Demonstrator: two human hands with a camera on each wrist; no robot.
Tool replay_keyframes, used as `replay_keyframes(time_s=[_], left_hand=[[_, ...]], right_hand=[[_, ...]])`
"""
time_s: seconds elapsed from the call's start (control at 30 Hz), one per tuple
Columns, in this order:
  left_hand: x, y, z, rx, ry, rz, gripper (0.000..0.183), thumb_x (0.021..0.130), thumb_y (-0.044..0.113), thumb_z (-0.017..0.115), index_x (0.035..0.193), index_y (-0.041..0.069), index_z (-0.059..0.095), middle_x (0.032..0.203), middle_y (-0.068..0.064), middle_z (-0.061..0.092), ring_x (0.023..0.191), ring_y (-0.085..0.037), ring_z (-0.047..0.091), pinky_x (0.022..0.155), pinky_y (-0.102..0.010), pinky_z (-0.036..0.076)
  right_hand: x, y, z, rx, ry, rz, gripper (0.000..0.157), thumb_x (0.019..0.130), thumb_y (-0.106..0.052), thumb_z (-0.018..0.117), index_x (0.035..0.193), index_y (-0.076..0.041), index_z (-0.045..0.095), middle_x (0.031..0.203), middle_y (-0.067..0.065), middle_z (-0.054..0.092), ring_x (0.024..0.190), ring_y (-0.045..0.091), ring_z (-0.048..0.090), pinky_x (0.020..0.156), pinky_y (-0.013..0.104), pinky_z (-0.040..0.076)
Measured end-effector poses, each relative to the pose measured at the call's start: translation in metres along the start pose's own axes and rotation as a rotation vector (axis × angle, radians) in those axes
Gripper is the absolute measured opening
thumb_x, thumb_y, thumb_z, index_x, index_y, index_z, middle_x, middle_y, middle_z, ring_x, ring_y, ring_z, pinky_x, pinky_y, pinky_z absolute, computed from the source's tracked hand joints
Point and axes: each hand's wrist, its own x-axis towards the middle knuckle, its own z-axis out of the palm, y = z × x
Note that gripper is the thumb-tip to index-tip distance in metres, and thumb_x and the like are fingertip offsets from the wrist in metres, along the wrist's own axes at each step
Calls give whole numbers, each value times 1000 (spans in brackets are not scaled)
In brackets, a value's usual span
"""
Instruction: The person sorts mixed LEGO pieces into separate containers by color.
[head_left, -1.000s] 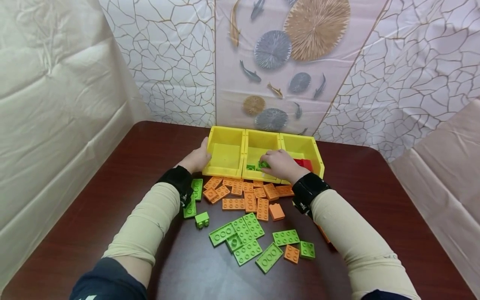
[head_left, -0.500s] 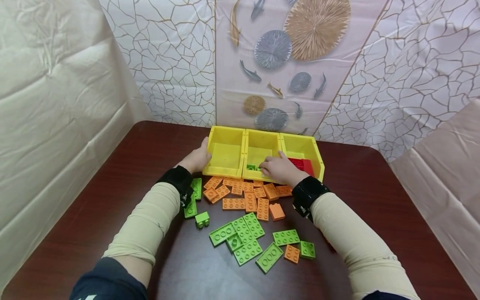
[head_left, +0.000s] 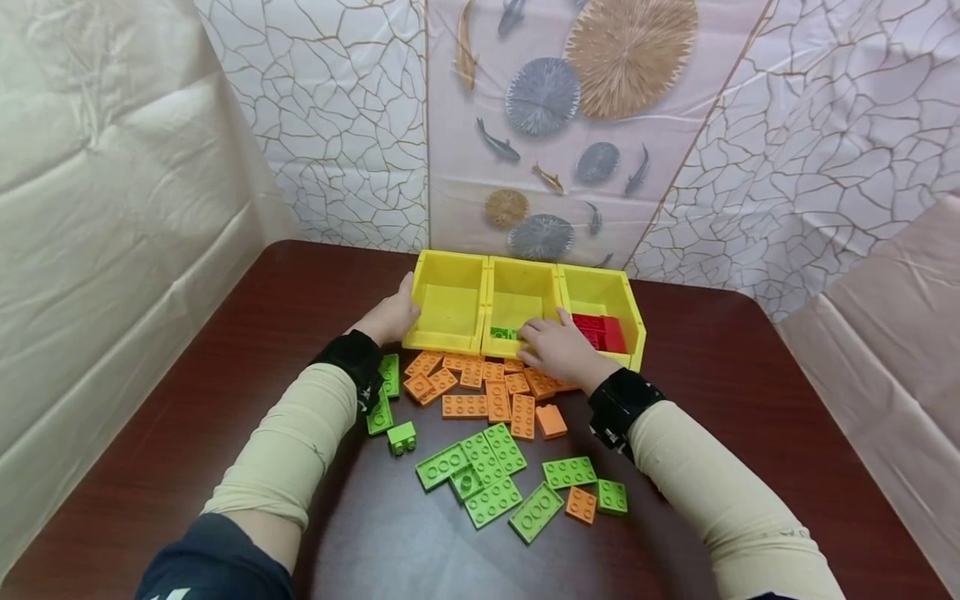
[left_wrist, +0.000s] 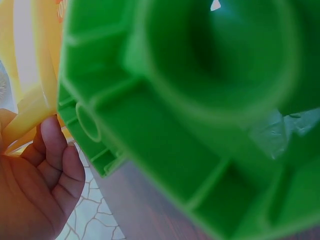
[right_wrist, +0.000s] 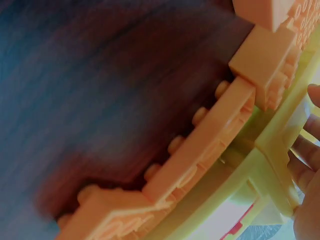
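A yellow tray (head_left: 447,310) with three compartments stands at the back of the table. My left hand (head_left: 388,320) grips its left end wall; in the left wrist view that hand's curled fingers (left_wrist: 52,135) touch a yellow edge. My right hand (head_left: 564,350) lies over the front rim between the middle and right compartments, fingers loosely bent, with nothing seen in them. Beneath its fingertips, green bricks (head_left: 502,333) sit in the middle compartment, partly hidden. Red bricks (head_left: 600,332) lie in the right compartment. The left compartment holds no bricks.
Orange bricks (head_left: 465,407) crowd along the tray's front. Nearer lie several green bricks (head_left: 492,502) and one small orange brick (head_left: 581,505). More green bricks (head_left: 380,414) lie beside the left wrist. A patterned cloth (head_left: 542,150) hangs behind the table.
A green brick pinched in my right hand has been let go in the middle compartment. That hand has drawn back toward the front rim, uncovering more red bricks. The left hand keeps its hold.
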Motion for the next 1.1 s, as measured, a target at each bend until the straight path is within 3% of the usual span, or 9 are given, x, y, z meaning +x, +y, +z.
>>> replay_keyframes(time_s=[0.17,0.43,0.53,0.63,0.8,1.1], left_hand=[[0,0,0,4,-7,-9,66,102,23,31,147,21,-17,121,-18,50,102,-26,54,92,-42,40],[-1,-1,-1,4,-13,8,66,102,22,32,147,20,-17,118,-20,52,98,-27,57,88,-41,43],[-1,0,-1,1,-15,10,66,102,22,31,147,20,-18,117,-19,52,97,-26,57,87,-41,43],[1,0,-1,-1,-12,6,66,102,22,31,147,20,-17,118,-19,52,97,-26,56,88,-41,43],[3,0,-2,-2,-16,-4,66,102,22,31,147,21,-18,122,-19,50,100,-26,55,89,-42,41],[4,0,1,13,-13,-14,65,102,22,30,147,21,-18,118,-19,51,96,-26,55,87,-41,41]], right_hand=[[-2,-3,0,18,23,7,32,94,-33,55,114,-10,64,120,8,57,115,26,50,107,56,8],[-11,-6,-5,121,40,-5,36,93,-29,57,123,-9,59,122,8,58,117,25,50,106,57,11],[-24,-10,-9,160,81,-62,35,92,-24,60,123,-7,59,121,9,58,114,26,51,103,52,25],[-44,-16,-11,200,100,-135,32,90,-19,62,119,-5,61,114,9,59,107,24,55,92,42,41],[-83,-22,-12,259,31,-199,24,89,-19,64,110,-9,64,104,3,60,94,17,57,78,35,48],[-134,-29,-7,307,-144,-163,27,88,-25,65,112,-15,64,105,-4,59,96,10,56,78,32,48]])
